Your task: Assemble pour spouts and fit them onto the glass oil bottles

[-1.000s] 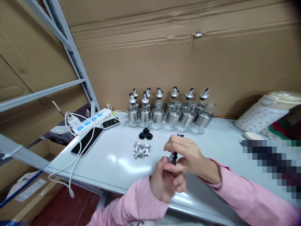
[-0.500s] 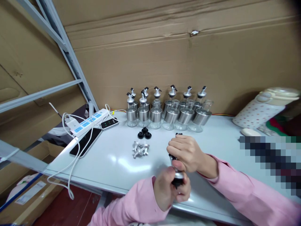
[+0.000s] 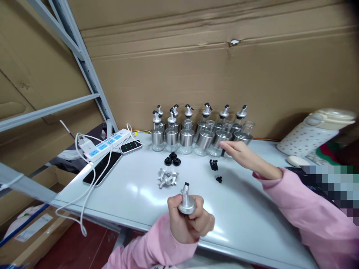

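Observation:
My left hand (image 3: 190,220) is closed around a silver bottle pourer (image 3: 187,204), its black-tipped spout pointing up, above the front of the table. Out to the right, my right hand (image 3: 242,155) is closed, fingertips pinching a small black lever (image 3: 223,152) in front of the bottles. Below it lie several similar black levers (image 3: 213,164) and a little heap of tiny black parts (image 3: 219,179). Left of these sit three round black stoppers (image 3: 172,160) and a pile of silver spout pieces (image 3: 167,178).
Two rows of glass bottles with steel sleeves (image 3: 186,140) stand at the back, several topped with pourers. At left are a power strip (image 3: 108,144), white cables, a phone (image 3: 103,170) and a small black device (image 3: 131,147). A dotted flask (image 3: 311,132) leans at right.
My hands have parted. The right has left the pourer and moved up and right, now with a black lever in its fingertips. My left hand has shifted left, tilting the pourer spout upward.

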Motion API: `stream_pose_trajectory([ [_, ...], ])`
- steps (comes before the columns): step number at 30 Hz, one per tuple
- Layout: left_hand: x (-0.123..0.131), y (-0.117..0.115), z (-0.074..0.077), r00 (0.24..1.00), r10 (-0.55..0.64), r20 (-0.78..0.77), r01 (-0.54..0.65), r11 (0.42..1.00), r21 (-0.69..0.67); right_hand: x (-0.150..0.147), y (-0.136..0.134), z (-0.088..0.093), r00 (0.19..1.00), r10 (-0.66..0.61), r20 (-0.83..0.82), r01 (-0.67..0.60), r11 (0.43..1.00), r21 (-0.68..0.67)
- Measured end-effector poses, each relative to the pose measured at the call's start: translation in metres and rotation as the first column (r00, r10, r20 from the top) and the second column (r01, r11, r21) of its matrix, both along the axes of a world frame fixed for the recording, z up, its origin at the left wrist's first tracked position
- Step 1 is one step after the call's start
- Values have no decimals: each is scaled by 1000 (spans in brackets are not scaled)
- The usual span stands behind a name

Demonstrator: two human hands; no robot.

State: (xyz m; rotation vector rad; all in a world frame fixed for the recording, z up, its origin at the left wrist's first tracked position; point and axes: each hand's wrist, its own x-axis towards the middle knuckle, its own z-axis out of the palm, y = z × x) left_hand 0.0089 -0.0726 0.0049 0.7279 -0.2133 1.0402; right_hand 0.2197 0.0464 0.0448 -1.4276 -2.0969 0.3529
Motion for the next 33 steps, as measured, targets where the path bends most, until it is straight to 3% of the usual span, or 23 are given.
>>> stream_pose_trajectory([
  [3,1,1,-2,1000,-24,7,24,1000,-14,17,7,-25,990,-28,138,41,995,-89],
  [6,2,1,-3,999,-39,17,39,999,-1,22,8,-38,978,-30,206,57,991,-125],
  [12,1,1,-1,999,-48,12,48,999,1,30,11,-38,981,19,194,10,989,-149],
  [18,0,1,-1,998,-66,3,66,998,15,42,16,-46,976,102,194,-44,958,-284],
  [30,0,2,0,997,-58,-56,57,998,-24,62,11,-44,979,139,151,-103,969,-223],
  [33,1,3,0,997,-73,-28,73,997,1,61,10,-47,971,164,174,-139,979,-149],
])
